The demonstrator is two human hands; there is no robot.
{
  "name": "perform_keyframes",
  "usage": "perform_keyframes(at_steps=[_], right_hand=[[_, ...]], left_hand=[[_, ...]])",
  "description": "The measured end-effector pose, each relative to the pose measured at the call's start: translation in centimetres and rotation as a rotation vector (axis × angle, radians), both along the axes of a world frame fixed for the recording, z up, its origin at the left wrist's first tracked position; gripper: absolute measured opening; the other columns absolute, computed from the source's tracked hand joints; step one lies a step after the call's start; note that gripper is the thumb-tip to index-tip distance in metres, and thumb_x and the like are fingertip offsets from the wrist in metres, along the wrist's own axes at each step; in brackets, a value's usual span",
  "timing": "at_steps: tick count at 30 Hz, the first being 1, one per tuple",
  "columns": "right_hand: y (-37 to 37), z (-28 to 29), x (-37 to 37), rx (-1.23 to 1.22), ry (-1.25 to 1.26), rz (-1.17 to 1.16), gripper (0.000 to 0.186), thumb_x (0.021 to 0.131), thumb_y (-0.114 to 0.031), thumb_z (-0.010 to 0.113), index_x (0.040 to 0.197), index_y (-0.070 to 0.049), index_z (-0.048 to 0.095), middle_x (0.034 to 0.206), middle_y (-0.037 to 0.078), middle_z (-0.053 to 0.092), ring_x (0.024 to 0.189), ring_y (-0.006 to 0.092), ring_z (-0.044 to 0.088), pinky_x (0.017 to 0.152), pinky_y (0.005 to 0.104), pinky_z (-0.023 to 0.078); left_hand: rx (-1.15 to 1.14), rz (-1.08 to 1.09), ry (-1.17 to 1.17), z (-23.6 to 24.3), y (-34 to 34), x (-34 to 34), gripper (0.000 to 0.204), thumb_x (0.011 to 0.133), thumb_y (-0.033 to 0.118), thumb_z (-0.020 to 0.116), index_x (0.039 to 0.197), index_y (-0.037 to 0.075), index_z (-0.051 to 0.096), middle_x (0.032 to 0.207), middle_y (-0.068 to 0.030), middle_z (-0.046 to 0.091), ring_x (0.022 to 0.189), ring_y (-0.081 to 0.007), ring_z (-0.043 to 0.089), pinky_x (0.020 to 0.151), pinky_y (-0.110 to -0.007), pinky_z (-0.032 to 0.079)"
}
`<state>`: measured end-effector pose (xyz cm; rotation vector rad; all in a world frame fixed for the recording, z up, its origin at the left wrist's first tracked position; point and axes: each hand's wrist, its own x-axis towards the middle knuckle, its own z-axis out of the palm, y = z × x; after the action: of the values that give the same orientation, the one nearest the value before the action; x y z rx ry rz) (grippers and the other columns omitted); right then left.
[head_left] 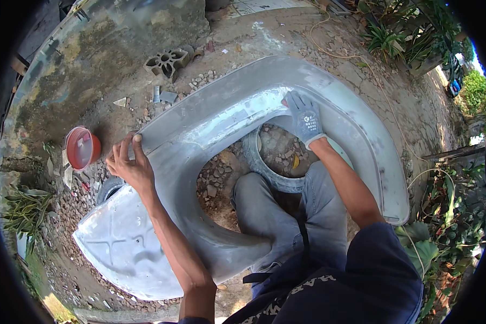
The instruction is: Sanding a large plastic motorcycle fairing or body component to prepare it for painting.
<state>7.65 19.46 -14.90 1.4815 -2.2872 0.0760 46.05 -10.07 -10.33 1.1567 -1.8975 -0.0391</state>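
Observation:
A large curved grey body panel (175, 116), patchy with whitish wet streaks, lies in front of me and wraps around my knees. My left hand (130, 164), bare, is at its left edge, thumb on top and fingers curled at the rim. My right hand (306, 117), in a grey-blue work glove, presses on the inner wall near the far bend, beside a wet shiny strip. Its fingers are close together, and whatever is under them is hidden. The panel rests over a worn tire (278, 181) between my legs. Part of another tire (109, 189) shows beneath its left side.
A red bucket (83, 148) with a pale thing inside stands at left. Small grey sheets (167, 97) and a broken vent block (168, 63) lie beyond the panel. Gravel covers the ground; a thin hose or cord (380, 78) runs along the right, near plants (448, 200).

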Motion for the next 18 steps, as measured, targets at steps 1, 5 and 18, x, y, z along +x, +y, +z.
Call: perform_keyframes(at_steps=[1,5,18], right_hand=[[-1.5,0.6,-0.2,-0.012,-0.03,-0.125,0.049,0.101,-0.017,0.059,0.149,-0.006,0.057,0.148,0.012,0.061,0.126,0.031,0.058,0.097,0.0482,0.049],[-3.9,-2.0,6.7,-0.121,-0.05,-0.236,0.044,0.102,-0.02,0.059,0.144,-0.007,0.06,0.146,0.014,0.062,0.12,0.032,0.061,0.093,0.0479,0.051],[-8.1,0.5,7.7,-0.092,-0.044,-0.037,0.027,0.101,-0.021,0.063,0.123,-0.006,0.064,0.119,0.012,0.064,0.098,0.0342,0.064,0.083,0.0516,0.051]], left_hand=[[0.011,-0.005,-0.014,0.1,0.4,-0.2,0.02,0.097,0.035,0.081,0.11,0.021,0.085,0.105,0.0029,0.074,0.114,-0.0253,0.058,0.113,-0.049,0.032],[0.009,0.0,0.028,0.3,0.3,0.3,0.02,0.097,0.035,0.081,0.111,0.022,0.085,0.105,0.0029,0.073,0.113,-0.0255,0.058,0.113,-0.049,0.033],[0.033,-0.02,0.037,1.1,0.8,0.5,0.017,0.097,0.035,0.082,0.108,0.022,0.086,0.1,0.0043,0.075,0.11,-0.0236,0.059,0.114,-0.046,0.033]])
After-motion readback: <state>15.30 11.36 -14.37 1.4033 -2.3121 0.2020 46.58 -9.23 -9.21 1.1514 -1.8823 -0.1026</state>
